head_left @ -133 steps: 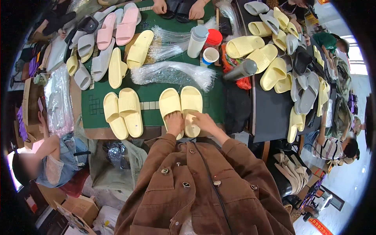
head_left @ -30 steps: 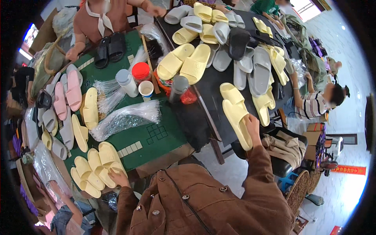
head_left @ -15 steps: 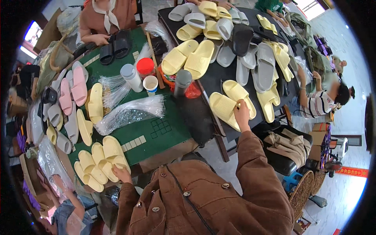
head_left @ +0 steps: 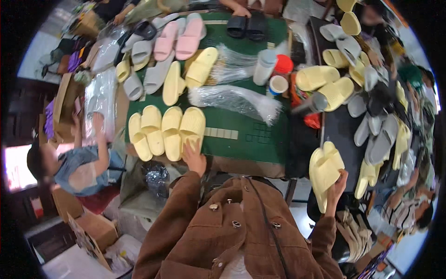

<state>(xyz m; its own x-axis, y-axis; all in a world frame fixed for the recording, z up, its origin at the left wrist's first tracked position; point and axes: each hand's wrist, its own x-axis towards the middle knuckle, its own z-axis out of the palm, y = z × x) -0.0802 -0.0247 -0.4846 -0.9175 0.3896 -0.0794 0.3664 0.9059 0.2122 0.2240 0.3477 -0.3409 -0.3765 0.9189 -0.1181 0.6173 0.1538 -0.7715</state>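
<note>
My right hand (head_left: 338, 186) grips a pair of pale yellow slippers (head_left: 325, 169) by the side. The two are pressed together and held up in front of the black table's near corner. My left hand (head_left: 195, 158) rests on the heel end of a yellow slipper (head_left: 191, 124), its fingers stretched along the sole. That slipper is the rightmost of a row at the green table's near left edge. Beside it lie another yellow slipper (head_left: 172, 132) and, further left, a yellow pair (head_left: 147, 132).
Pink slippers (head_left: 190, 36), grey slippers (head_left: 159, 74) and a plastic bundle (head_left: 237, 102) lie on the green table (head_left: 241, 156). A bottle (head_left: 265, 67), a red-lidded jar (head_left: 283, 64) and a cup (head_left: 278, 85) stand at its right. More slippers crowd the black table (head_left: 341, 132). Co-workers sit around.
My right hand has lifted the yellow pair off the black table and brought the two slippers together. The view has turned left. My left hand stays at the row of slippers.
</note>
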